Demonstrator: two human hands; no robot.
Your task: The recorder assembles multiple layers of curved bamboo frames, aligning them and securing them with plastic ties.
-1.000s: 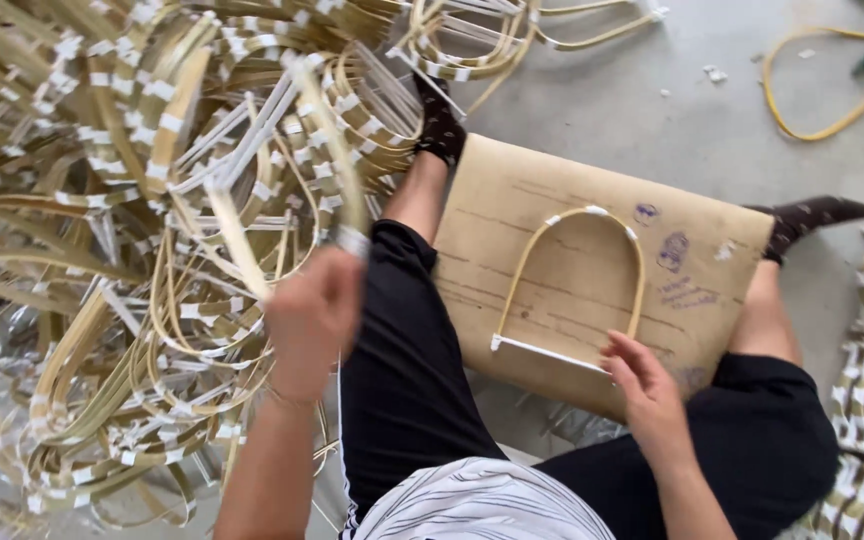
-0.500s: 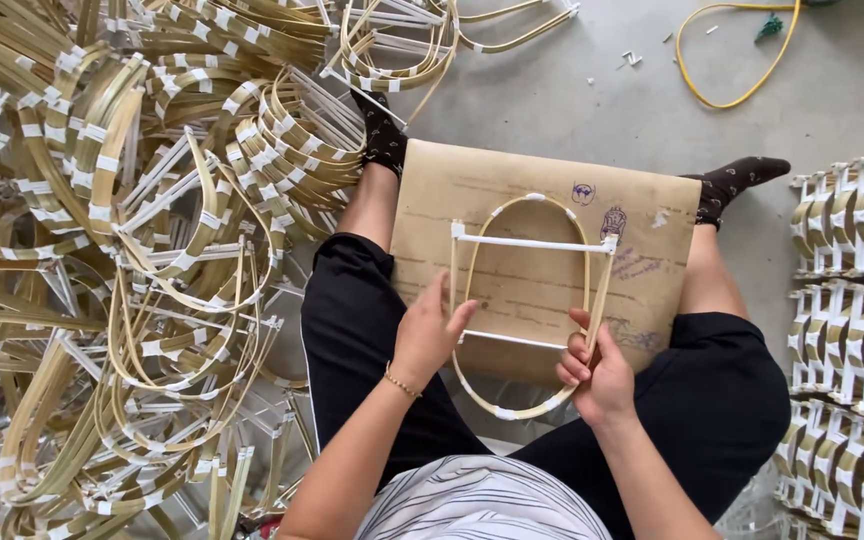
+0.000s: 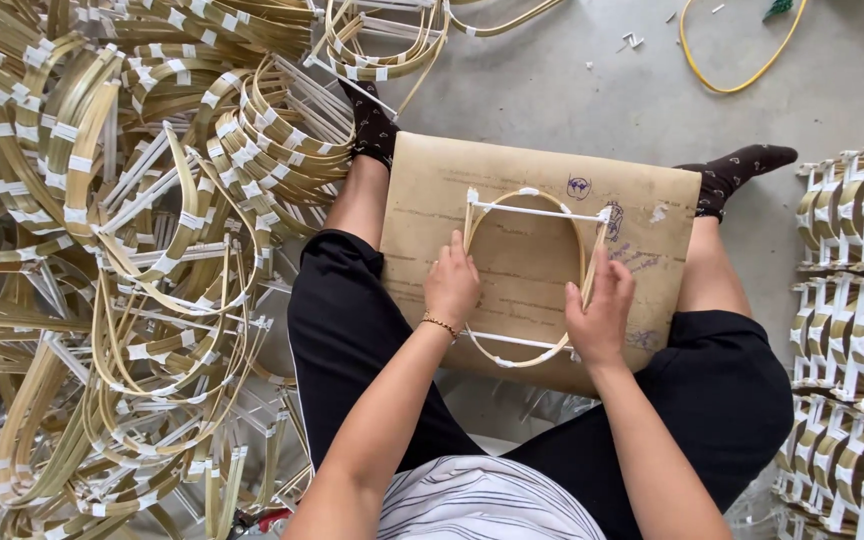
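A brown board (image 3: 422, 190) rests across my legs. On it lie two curved bamboo strip pieces with white cross sticks, laid together as an oval frame (image 3: 530, 205). My left hand (image 3: 452, 285) presses on the frame's left side. My right hand (image 3: 602, 312) grips the frame's right side near the lower white stick. Both hands touch the bamboo.
A big tangled pile of taped bamboo loops (image 3: 122, 230) fills the floor to my left. Neat stacks of finished frames (image 3: 857, 300) stand at the right edge. A yellow cord (image 3: 727, 75) lies on the grey concrete floor at the top right.
My left hand left the pile and brought a second curved piece onto the board; the single U piece is now an oval. Both hands have slid up along its sides.
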